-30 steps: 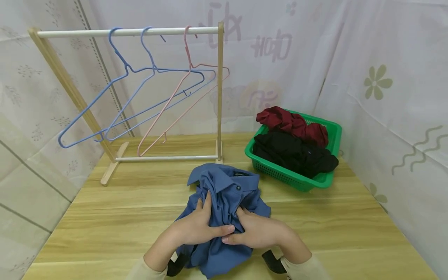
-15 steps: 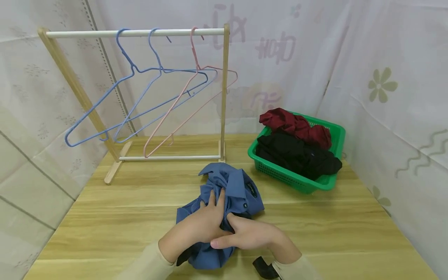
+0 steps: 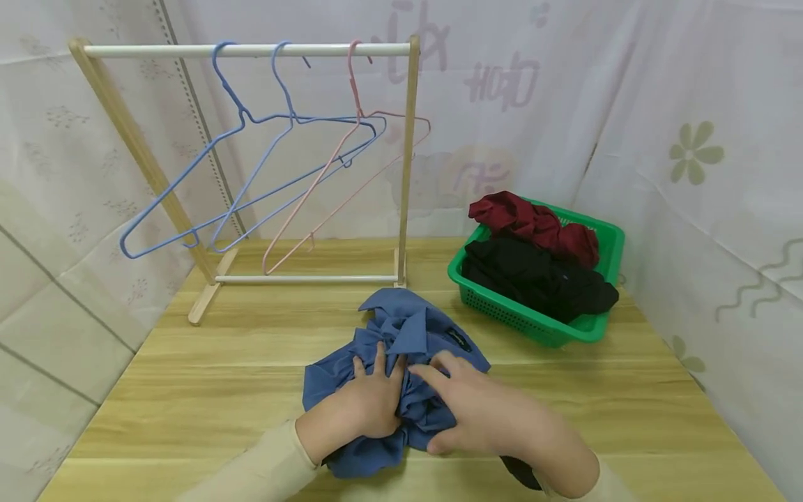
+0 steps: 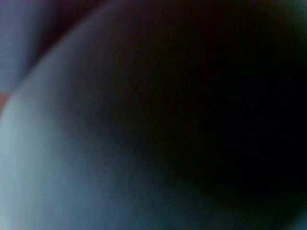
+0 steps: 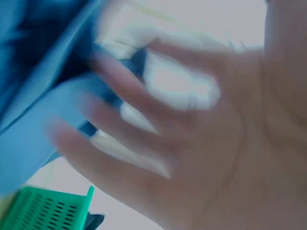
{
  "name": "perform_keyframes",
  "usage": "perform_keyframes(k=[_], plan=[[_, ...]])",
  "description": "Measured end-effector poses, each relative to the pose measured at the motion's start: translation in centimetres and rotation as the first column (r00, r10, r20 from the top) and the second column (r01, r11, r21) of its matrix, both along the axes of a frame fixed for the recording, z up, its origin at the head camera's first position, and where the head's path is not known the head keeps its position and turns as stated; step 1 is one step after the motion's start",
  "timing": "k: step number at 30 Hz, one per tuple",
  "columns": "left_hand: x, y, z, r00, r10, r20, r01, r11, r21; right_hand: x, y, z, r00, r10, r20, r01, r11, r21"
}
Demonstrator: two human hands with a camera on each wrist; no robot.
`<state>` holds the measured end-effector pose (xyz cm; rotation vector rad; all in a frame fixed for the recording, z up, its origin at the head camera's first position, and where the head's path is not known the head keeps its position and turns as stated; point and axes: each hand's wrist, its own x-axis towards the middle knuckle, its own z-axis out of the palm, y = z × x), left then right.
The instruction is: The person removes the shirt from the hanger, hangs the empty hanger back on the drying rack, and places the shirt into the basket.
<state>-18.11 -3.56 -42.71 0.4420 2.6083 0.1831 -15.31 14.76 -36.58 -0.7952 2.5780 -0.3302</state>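
A crumpled blue collared shirt (image 3: pixel 408 336) lies on the wooden table (image 3: pixel 238 390), its collar facing the rack and a dark label showing at the neck. On the shirt's front rests my left hand (image 3: pixel 373 402), its fingers spread across the bunched cloth. My right hand (image 3: pixel 479 404) is over the shirt's right side, fingers apart and slightly bent. In the right wrist view those fingers (image 5: pixel 120 129) are blurred and spread beside the blue cloth, with nothing gripped. The left wrist view is dark and blurred, so that hand's underside is hidden.
A wood-and-white rack (image 3: pixel 410 160) stands at the back left, holding a blue hanger (image 3: pixel 182 178), a lighter blue hanger (image 3: pixel 257 167) and a pink hanger (image 3: pixel 307 188). At the back right, a green basket (image 3: pixel 508 313) contains dark red cloth (image 3: pixel 521 217) and black cloth (image 3: pixel 533 275).
My right hand has lifted off the left hand and moved right. My left hand stays on the shirt, which now spreads wider to both sides. The head view has shifted slightly.
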Motion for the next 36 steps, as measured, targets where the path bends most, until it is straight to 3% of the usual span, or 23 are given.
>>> perform_keyframes(k=[2,3,6,8,11,14,16,17,19,21,23,24,26,29,31,32,34,36], plan=[[-0.1,-0.3,0.0,0.998,-0.069,-0.009,0.069,0.998,0.009,-0.1,-0.1,-1.0,0.983,0.060,-0.172,-0.045,0.995,0.088],[-0.1,-0.5,0.0,0.994,-0.112,-0.018,0.112,0.994,0.012,-0.2,-0.1,-1.8,0.959,0.114,-0.258,-0.080,0.987,0.138],[0.0,-1.3,-0.2,0.974,-0.220,-0.045,0.222,0.974,0.039,-1.4,0.4,-4.3,0.854,0.289,-0.432,-0.189,0.947,0.260],[0.1,-1.9,-0.3,0.955,-0.285,-0.076,0.290,0.956,0.055,-2.6,1.0,-5.6,0.800,0.361,-0.479,-0.243,0.925,0.292],[0.2,-2.6,-0.4,0.921,-0.371,-0.121,0.380,0.924,0.053,-4.6,1.8,-6.2,0.742,0.434,-0.512,-0.298,0.896,0.329],[0.3,-2.9,-0.2,0.862,-0.483,-0.153,0.491,0.871,0.013,-6.3,2.2,-5.7,0.698,0.503,-0.510,-0.360,0.862,0.358],[0.4,-3.2,-0.1,0.823,-0.547,-0.153,0.552,0.834,-0.015,-7.1,2.0,-5.3,0.682,0.543,-0.490,-0.402,0.838,0.369],[0.5,-3.3,-0.1,0.806,-0.574,-0.145,0.577,0.816,-0.023,-7.4,1.9,-5.1,0.685,0.556,-0.471,-0.419,0.829,0.369],[0.5,-3.6,0.0,0.778,-0.614,-0.133,0.616,0.787,-0.025,-7.8,1.6,-5.1,0.721,0.562,-0.404,-0.446,0.824,0.351],[0.5,-3.9,0.1,0.761,-0.635,-0.130,0.636,0.771,-0.039,-8.0,1.3,-5.3,0.786,0.536,-0.308,-0.447,0.837,0.316],[0.6,-4.1,0.2,0.766,-0.629,-0.132,0.628,0.776,-0.051,-8.0,1.2,-5.9,0.856,0.479,-0.194,-0.426,0.867,0.259],[0.8,-4.3,0.2,0.775,-0.618,-0.129,0.617,0.785,-0.056,-7.9,1.3,-6.2,0.886,0.443,-0.139,-0.405,0.884,0.233],[1.2,-4.5,0.3,0.816,-0.567,-0.111,0.565,0.823,-0.053,-7.8,1.5,-6.9,0.928,0.370,-0.052,-0.354,0.915,0.195],[2.3,-4.5,0.2,0.915,-0.398,-0.070,0.396,0.917,-0.044,-7.7,1.7,-7.7,0.960,0.280,0.003,-0.277,0.945,0.174],[2.8,-4.5,-0.2,0.967,-0.248,-0.054,0.245,0.968,-0.046,-7.6,1.7,-7.9,0.969,0.248,-0.001,-0.244,0.952,0.183],[2.9,-4.5,-0.4,0.984,-0.173,-0.050,0.171,0.984,-0.051,-7.5,1.7,-7.8,0.972,0.237,-0.010,-0.230,0.953,0.195],[2.8,-4.9,-0.9,0.997,-0.051,-0.055,0.048,0.997,-0.058,-7.2,1.5,-7.7,0.974,0.222,-0.042,-0.208,0.952,0.223],[2.3,-5.4,-1.3,0.998,-0.007,-0.069,0.003,0.998,-0.064,-6.8,1.3,-7.5,0.974,0.211,-0.084,-0.185,0.951,0.248]])
